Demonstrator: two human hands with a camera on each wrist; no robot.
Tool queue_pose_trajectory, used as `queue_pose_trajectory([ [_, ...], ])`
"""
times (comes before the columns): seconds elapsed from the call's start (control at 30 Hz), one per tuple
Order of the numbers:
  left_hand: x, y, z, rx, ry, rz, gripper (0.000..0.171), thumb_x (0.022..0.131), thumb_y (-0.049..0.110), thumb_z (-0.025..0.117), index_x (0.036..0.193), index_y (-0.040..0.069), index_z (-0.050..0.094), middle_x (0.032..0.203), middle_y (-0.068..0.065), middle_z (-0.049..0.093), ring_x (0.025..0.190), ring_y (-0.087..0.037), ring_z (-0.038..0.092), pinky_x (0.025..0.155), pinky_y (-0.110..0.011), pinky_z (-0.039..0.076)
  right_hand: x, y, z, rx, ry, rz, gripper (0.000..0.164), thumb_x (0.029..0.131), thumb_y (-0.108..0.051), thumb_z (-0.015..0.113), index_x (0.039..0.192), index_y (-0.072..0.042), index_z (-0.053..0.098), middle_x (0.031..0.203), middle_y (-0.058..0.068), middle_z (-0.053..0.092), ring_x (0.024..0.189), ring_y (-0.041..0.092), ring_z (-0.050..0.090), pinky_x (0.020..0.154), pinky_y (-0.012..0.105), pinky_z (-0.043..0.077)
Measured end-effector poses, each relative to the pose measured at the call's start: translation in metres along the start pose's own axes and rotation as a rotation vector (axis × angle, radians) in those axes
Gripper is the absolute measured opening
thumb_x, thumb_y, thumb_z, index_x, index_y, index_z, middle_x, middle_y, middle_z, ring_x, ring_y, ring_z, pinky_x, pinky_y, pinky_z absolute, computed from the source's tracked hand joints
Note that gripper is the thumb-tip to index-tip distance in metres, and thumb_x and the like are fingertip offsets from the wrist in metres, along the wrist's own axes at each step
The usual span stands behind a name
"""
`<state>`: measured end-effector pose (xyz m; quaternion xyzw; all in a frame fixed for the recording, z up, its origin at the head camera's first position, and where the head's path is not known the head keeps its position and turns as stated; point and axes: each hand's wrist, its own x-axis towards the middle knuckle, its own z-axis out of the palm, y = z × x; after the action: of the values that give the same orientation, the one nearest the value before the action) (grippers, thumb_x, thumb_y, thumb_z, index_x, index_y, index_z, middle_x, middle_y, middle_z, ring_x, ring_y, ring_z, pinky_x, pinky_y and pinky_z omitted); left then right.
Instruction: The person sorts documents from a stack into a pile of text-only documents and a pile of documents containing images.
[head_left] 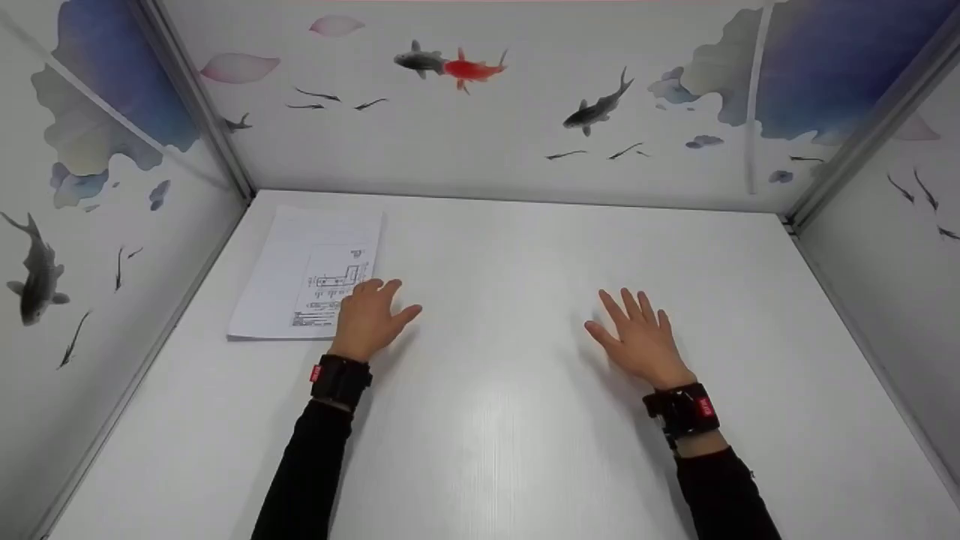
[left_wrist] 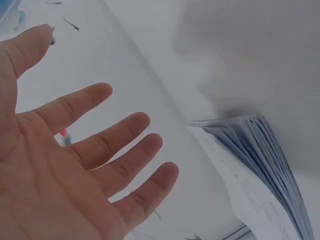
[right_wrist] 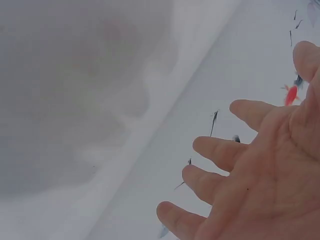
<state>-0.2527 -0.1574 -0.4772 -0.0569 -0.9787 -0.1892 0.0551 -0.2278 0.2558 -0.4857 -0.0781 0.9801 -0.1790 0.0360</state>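
White stacked paper [head_left: 300, 274] lies near, seemingly below, splayed left fingers [left_wrist: 115, 140]; right fingers [right_wrist: 218, 151] wide.

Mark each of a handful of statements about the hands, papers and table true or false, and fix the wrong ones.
1. The left hand is nearer the paper stack than the right hand. True.
2. The right hand grips a sheet of paper. False: it holds nothing.
3. A drawing shows on the paper stack. True.
4. In the head view, the paper stack lies on the table's right side. False: it lies on the left of the table.
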Motion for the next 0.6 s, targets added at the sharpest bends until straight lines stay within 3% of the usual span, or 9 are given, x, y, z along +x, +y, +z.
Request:
queue_pose_trajectory([
  [0.13,0.004,-0.015,-0.007,0.008,-0.031,-0.049,0.064,0.09,0.042,0.067,0.138,0.001,0.053,0.135,-0.027,0.054,0.128,-0.043,0.047,0.099,-0.06,0.042,0.001,-0.004,-0.001,-0.016,0.034,-0.035,0.074,0.099,-0.06,0.039,0.154,-0.012,0.029,0.158,0.027,0.022,0.148,0.048,0.01,0.112,0.07,0.01],
  [0.37,0.009,-0.037,-0.02,0.017,-0.146,-0.159,0.078,0.09,0.04,0.067,0.146,-0.005,0.037,0.142,-0.035,0.04,0.135,-0.051,0.033,0.101,-0.067,0.036,0.001,-0.009,0.001,-0.02,0.047,-0.061,0.067,0.099,-0.049,0.05,0.151,-0.008,0.037,0.155,0.03,0.027,0.146,0.05,0.011,0.11,0.072,0.011],
  [0.6,0.013,-0.046,-0.015,0.06,-0.145,-0.237,0.076,0.087,0.041,0.068,0.137,-0.01,0.044,0.127,-0.039,0.049,0.119,-0.053,0.047,0.094,-0.063,0.042,0.002,-0.015,0.005,-0.02,0.049,-0.086,0.061,0.098,-0.043,0.055,0.145,-0.007,0.046,0.152,0.03,0.034,0.145,0.051,0.016,0.109,0.072,0.015],
])
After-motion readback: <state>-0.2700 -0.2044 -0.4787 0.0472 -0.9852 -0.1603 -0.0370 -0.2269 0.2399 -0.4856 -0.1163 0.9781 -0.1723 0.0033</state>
